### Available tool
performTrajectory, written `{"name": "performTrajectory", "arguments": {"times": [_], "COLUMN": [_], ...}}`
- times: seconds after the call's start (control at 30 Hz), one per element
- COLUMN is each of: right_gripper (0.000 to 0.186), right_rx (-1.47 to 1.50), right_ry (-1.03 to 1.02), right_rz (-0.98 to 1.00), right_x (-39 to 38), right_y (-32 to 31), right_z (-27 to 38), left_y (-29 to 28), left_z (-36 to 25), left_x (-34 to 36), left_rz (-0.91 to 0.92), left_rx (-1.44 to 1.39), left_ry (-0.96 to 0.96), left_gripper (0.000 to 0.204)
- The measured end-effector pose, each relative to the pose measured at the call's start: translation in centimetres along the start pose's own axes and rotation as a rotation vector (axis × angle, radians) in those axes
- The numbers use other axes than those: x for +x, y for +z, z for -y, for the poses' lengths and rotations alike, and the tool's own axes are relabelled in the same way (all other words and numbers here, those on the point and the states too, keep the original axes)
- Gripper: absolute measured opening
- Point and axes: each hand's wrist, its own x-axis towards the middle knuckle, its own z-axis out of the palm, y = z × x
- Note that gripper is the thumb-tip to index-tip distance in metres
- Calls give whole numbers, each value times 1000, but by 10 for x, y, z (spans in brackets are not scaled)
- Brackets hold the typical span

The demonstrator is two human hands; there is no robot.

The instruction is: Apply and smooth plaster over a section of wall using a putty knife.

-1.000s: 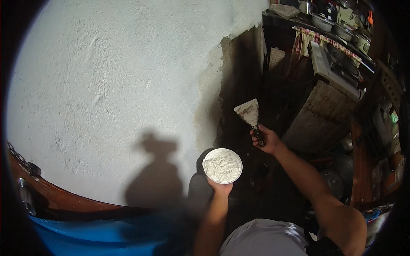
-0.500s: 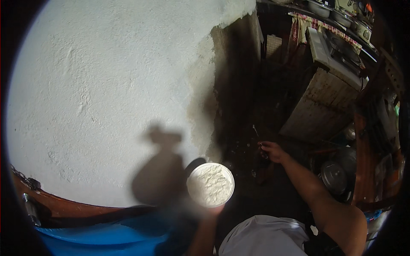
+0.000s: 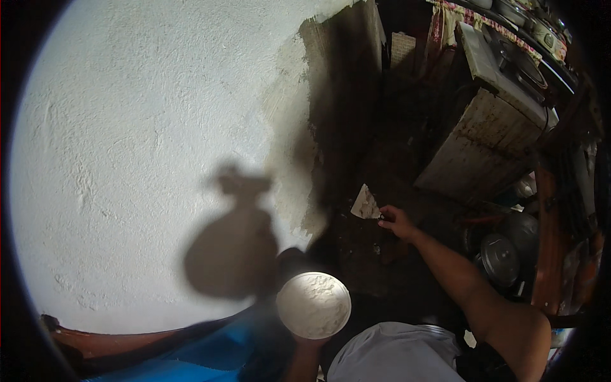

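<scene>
A round white tub of white paste [image 3: 313, 304] is held low in front of me by my left hand [image 3: 308, 339], whose fingers are mostly hidden beneath it. Up and to the right of the tub, my right hand [image 3: 396, 223] grips the short handle of a putty knife [image 3: 364, 202]; its wide blade is smeared with pale material and points up and left, over the dark area beside the wall. The white rough-plastered wall [image 3: 146, 140] fills the left half and carries my shadow, with a bare grey patch [image 3: 283, 127] along its right edge.
A grimy stove or cabinet [image 3: 474, 140] stands at upper right, below a shelf with pots and a floral curtain [image 3: 445, 25]. Metal pots and lids [image 3: 499, 258] lie beside wooden boards [image 3: 547, 242] on the right. A blue object [image 3: 191, 360] runs along the lower left, beside a brown wooden edge [image 3: 127, 340].
My left hand and the tub have moved down in view. The putty knife has dropped lower, its blade turning from upright to pointing leftward. The view of the wall and stove has shifted.
</scene>
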Motion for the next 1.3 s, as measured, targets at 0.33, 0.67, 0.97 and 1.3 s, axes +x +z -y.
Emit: {"name": "performTrajectory", "arguments": {"times": [0.33,0.67,0.97,1.3], "right_gripper": [26,28,39,39], "right_rx": [-270,-218,-248,-239], "right_ry": [-29,-424,-264,-421], "right_rz": [-17,-229,-79,-175], "right_x": [35,197,259,233], "right_y": [20,70,93,76], "right_z": [35,88,96,75], "left_y": [14,-33,-41,-47], "left_z": [-6,-20,-30,-32], "left_x": [23,20,20,22], "left_rz": [155,-97,-172,-178], "left_rx": [-400,471,385,366], "left_ry": [-23,272,264,254], "left_gripper": [84,81,81,80]}}
